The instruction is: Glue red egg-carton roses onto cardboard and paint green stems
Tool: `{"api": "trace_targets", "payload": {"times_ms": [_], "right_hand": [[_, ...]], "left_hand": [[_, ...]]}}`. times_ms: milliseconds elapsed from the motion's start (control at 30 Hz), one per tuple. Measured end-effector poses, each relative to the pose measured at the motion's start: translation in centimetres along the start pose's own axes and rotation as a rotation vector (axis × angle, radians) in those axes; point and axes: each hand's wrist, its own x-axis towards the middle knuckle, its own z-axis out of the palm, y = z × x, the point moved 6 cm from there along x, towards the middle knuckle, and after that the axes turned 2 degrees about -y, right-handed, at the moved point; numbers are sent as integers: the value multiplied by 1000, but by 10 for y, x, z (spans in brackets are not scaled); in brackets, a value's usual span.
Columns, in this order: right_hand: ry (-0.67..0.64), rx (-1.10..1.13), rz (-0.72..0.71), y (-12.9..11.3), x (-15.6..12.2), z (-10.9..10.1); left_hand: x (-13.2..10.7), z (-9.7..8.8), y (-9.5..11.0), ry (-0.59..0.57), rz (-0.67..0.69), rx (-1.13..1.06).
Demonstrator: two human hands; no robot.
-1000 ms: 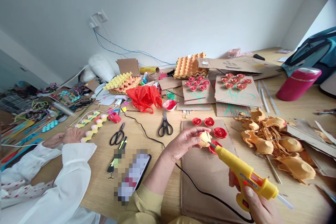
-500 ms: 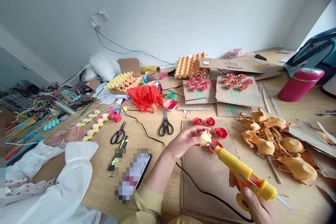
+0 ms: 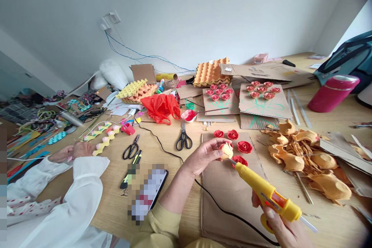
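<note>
Paper bud (image 3: pixel 226 150) of unpainted egg-carton pulp sits pinched in my left grip (image 3: pixel 203 157), fingers closed round it, above the cardboard sheet (image 3: pixel 232 186). I judge it light, stiff yet crushable, best held gently at its base. My right grip (image 3: pixel 283 228) is clamped on the glue gun (image 3: pixel 267 193), nozzle at the bud's five o'clock. Red roses (image 3: pixel 244 146) lie at one o'clock. The wooden surface (image 3: pixel 334 124) is cluttered, scissors (image 3: pixel 183 140) at nine o'clock, white wall behind.
</note>
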Motion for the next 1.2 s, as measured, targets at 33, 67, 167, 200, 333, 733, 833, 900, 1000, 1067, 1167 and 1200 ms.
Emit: {"api": "trace_targets", "payload": {"times_ms": [33, 67, 167, 200, 333, 733, 833, 900, 1000, 1067, 1167, 1200], "right_hand": [[5, 1, 5, -1, 1, 0], [12, 2, 6, -2, 1, -1], [22, 11, 4, -3, 2, -2], [22, 16, 6, -3, 2, -2], [17, 37, 22, 3, -1, 1], [38, 44, 15, 1, 1, 0], [34, 46, 8, 0, 1, 0], [42, 47, 8, 0, 2, -1], [45, 48, 13, -2, 2, -1], [47, 44, 12, -3, 2, -2], [59, 30, 30, 0, 1, -2], [60, 26, 38, 1, 1, -2]], "left_hand": [[0, 0, 0, 6, 0, -5], [0, 0, 0, 11, -2, -12], [0, 1, 0, 15, -8, -23], [0, 1, 0, 16, -8, -22], [0, -1, 0, 30, 13, -30], [-1, 0, -3, 30, -12, -115], [0, -1, -6, 6, -13, -131], [1, -1, -8, -12, -20, -141], [2, -1, -11, -20, -29, -160], [2, -1, -12, -21, -34, -179], [2, -1, -14, -32, -46, -209], [2, -1, -14, -39, -49, -217]]}}
